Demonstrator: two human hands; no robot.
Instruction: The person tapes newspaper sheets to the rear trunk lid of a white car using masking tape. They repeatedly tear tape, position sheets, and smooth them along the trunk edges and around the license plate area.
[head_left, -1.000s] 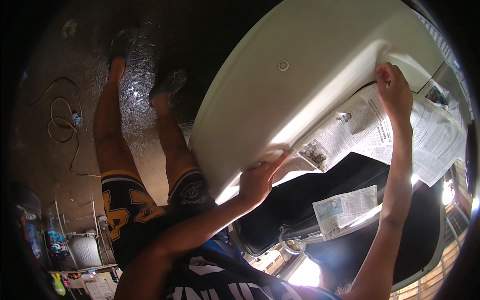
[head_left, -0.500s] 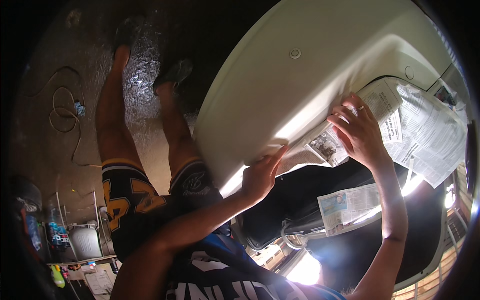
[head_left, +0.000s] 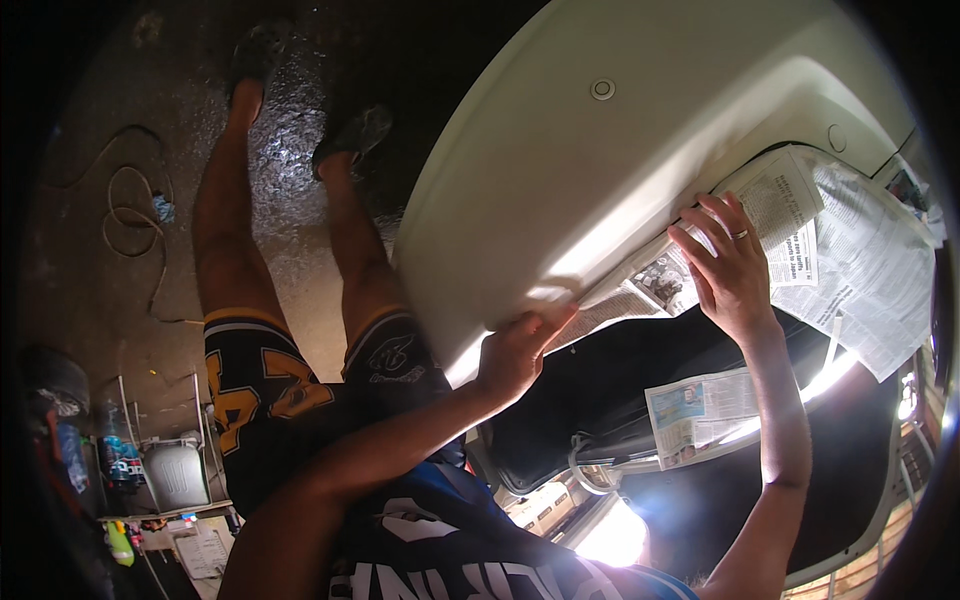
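Note:
A pale car bumper [head_left: 560,170] curves across the upper middle. Along its inner edge, beside the dark trunk opening [head_left: 610,370], runs a folded strip of newspaper [head_left: 620,308]. My left hand [head_left: 515,358] is closed, thumb and fingertips pinching the strip's left end against the edge. Farther right, my right hand [head_left: 735,265] rests its spread fingertips on the newspaper by the bumper's lip; a ring is on one finger. More newspaper sheets [head_left: 870,260] cover the right corner, and another sheet [head_left: 700,415] lies over the trunk's lower side.
My legs and shoes stand on the dark, shiny floor [head_left: 300,280] to the left. A coiled cord [head_left: 135,215] lies there too. At the lower left a rack [head_left: 150,520] bears bottles and a grey container [head_left: 177,473]. Bright light glares near the bottom.
My right hand has lifted its fingers a little and spread them along the newspaper edge. The left hand stays at the strip's end, its fingers curled more. The view has shifted slightly.

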